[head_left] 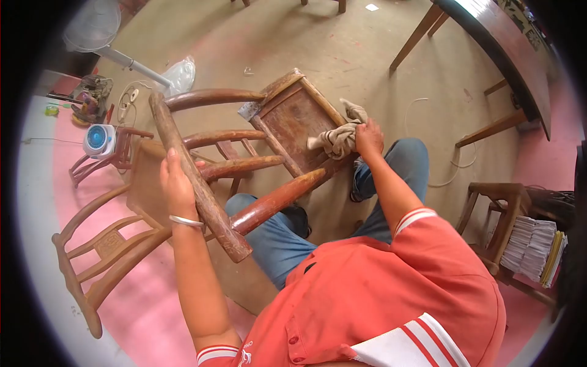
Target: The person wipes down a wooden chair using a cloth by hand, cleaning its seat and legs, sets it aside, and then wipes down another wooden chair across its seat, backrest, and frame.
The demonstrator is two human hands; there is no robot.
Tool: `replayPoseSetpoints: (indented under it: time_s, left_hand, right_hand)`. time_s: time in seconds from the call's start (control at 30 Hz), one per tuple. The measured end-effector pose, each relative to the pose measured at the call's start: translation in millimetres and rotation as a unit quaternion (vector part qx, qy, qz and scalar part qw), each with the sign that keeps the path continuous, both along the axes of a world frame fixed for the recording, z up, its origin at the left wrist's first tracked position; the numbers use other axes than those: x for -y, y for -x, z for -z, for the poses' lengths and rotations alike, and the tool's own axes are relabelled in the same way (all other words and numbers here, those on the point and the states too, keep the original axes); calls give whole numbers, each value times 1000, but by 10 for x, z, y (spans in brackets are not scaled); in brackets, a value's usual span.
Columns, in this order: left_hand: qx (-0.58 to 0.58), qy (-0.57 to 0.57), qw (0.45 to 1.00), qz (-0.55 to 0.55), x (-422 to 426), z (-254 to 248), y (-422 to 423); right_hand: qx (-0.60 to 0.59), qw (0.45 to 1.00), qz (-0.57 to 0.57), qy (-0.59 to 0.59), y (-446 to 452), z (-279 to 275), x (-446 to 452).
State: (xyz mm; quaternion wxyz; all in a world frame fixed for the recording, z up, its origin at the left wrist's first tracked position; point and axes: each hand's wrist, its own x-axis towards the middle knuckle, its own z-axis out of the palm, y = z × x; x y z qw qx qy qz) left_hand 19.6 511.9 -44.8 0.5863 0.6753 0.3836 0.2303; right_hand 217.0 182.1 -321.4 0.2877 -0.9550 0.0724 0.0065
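A worn brown wooden chair [278, 199] is tipped in front of me, its backrest toward me and its seat [293, 122] farther off. My left hand [177, 186], with a pale bangle on the wrist, is closed round the top rail of the backrest. In my right hand [369, 139] is a bunched beige cloth [338, 142], which lies against the edge of the seat near my knee. Part of the cloth hangs over the seat's side.
Another wooden chair [110, 254] stands at left, behind my left arm. Beyond it, a small blue-and-white fan [98, 139] sits on a stool. A standing fan [131, 63] is at upper left. At right are a table [516, 55] and a wooden stand [498, 196] holding papers [529, 244].
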Motion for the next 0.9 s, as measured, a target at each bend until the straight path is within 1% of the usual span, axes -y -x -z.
replayPoseSetpoints:
  time_s: [0.03,0.1,0.13,0.17,0.23,0.27,0.3,0.33,0.37,0.43,0.47,0.5,0.57,0.6,0.67,0.7,0.73,0.77,0.83,0.87,0.9]
  left_hand:
    - [-2,2,1000,2,-9,-7,5]
    - [-8,2,999,33,-44,-20,7]
    - [-3,2,999,36,-77,10,-2]
    - [1,4,999,42,-80,30,-14]
    - [3,14,1000,23,-58,10,-17]
    - [7,12,1000,22,-22,-38,-28]
    - [-37,-8,999,21,51,-112,-56]
    - [-84,-29,996,20,100,-166,-61]
    - [-83,-35,996,17,99,-153,-49]
    - [-50,-47,997,28,36,-50,-61]
    - [-54,-36,997,30,4,-34,-67]
    - [-54,-43,997,27,-1,-47,-62]
    - [-57,-16,998,35,30,-77,-74]
    - [-55,-15,998,31,31,-83,-95]
    - [-46,-11,999,21,38,-98,-127]
    - [-40,-15,999,21,43,-100,-134]
    - [-44,-19,999,23,40,-95,-126]
    - [-47,-24,998,27,51,-99,-111]
    - [-42,-33,998,18,82,-111,-100]
    - [-38,-32,999,21,75,-107,-90]
    - [-36,-30,999,26,79,-101,-74]
  right_hand:
    - [-2,1000,2,2,55,30,32]
    - [24,995,-64,75,213,55,140]
    - [-8,990,-96,103,339,-45,146]
    - [-34,991,-91,87,500,-148,113]
    - [-6,987,-143,71,845,-312,92]
    - [-56,982,-166,66,964,-417,49]
    - [-106,974,-190,60,1046,-503,2]
    - [-131,967,-215,45,1124,-548,-34]
    - [-129,967,-217,39,1098,-590,-57]
    - [-145,930,-331,73,913,-812,-114]
    - [-136,921,-356,85,719,-909,-196]
    - [-105,927,-354,66,545,-980,-308]
    - [-13,940,-341,-4,197,-1108,-625]
    - [-8,937,-348,-12,39,-1076,-795]
    - [33,939,-342,29,-179,-901,-1193]
    - [39,936,-350,17,-178,-723,-1317]
    - [33,928,-360,92,-145,-487,-1382]
    - [29,915,-366,168,-109,-368,-1440]
    - [-12,916,-382,121,13,-373,-1571]
    - [-48,905,-408,105,89,-380,-1586]
    - [-56,903,-421,66,165,-415,-1587]
